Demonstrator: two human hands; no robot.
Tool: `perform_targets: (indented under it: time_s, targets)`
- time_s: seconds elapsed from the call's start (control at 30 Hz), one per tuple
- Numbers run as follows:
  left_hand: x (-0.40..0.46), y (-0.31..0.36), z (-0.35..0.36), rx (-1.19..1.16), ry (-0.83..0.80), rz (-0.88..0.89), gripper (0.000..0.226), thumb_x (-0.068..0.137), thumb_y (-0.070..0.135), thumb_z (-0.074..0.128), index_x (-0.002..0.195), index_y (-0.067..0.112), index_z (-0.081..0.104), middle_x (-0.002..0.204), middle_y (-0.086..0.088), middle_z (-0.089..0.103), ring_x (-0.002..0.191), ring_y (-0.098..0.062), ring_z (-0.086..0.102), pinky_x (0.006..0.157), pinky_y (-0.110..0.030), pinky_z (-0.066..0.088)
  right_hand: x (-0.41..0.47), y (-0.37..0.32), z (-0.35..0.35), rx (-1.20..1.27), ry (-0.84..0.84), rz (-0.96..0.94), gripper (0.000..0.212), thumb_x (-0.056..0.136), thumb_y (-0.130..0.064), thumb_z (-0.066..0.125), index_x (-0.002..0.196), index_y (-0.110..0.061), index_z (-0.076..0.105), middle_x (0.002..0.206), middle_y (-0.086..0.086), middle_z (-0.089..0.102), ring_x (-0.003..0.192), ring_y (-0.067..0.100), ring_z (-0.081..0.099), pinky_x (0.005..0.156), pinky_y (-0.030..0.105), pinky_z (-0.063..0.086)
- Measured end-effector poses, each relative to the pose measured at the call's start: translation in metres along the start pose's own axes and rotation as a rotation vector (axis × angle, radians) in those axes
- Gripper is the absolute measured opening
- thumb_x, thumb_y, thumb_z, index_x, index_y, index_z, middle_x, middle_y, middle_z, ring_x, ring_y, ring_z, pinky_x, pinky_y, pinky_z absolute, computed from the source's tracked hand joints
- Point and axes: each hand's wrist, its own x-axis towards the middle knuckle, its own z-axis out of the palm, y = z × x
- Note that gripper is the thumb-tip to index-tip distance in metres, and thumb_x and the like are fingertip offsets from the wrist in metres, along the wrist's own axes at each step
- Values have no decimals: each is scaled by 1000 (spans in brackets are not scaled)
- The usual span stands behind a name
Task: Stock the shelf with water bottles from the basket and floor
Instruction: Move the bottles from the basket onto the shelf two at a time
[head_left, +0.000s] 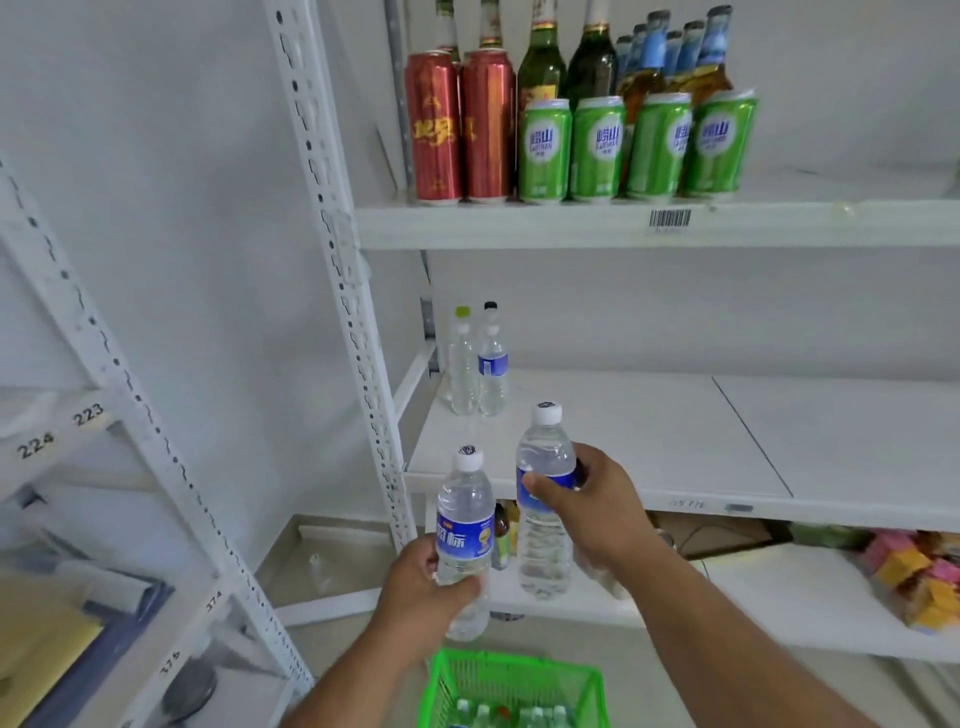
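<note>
Green basket (511, 680) at the person's feet, a water bottle in each hand, middle shelf (649, 431) waiting.

The basket holds more bottles, though its contents are blurred and I can't count them. The left hand (426, 582) is wrapped round the lower half of one upright bottle (464, 530); the right hand (587, 499) grips a second bottle (543, 493) at its label, held higher and nearer the shelf's front edge. Two bottles (478, 364) already stand at the back left corner. Setting both down together risks one knocking the other, or a base catching the shelf lip and toppling.
</note>
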Motion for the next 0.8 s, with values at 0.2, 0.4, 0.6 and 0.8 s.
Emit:
perform_targets:
  time_s: [0.2,0.4,0.6,0.8]
  targets:
    - [28,14,1,-47,-21,28,34,71,8,84,96,24,68,85,23,74,81,7,66,63,-5,47,29,-5,7,17,-11,-1,35,79,-37,77,111,-28,66,100,-9,72,90,11,68,80,31,56]
    - [93,16,-6,-24,-39,46,33,71,15,85,96,28,67,86,27,72,79,8,67,61,-3,46,82,-8,17,-16,4,1,27,77,-37,77,103,-33,69,93,-14,73,84,4,68,75,24,53]
    - [178,2,-7,13,-19,8,37,67,34,85,94,45,62,94,27,67,94,9,59,73,-15,45,152,0,39,-105,7,48,31,78,-36,78,106,-32,66,94,-13,72,86,6,66,77,27,52]
    - [241,-9,-4,83,-21,-4,36,65,36,86,84,49,58,85,28,62,83,21,55,62,-5,36,207,12,65,-131,10,76,26,75,-39,76,100,-37,66,88,-19,71,79,0,64,69,22,48]
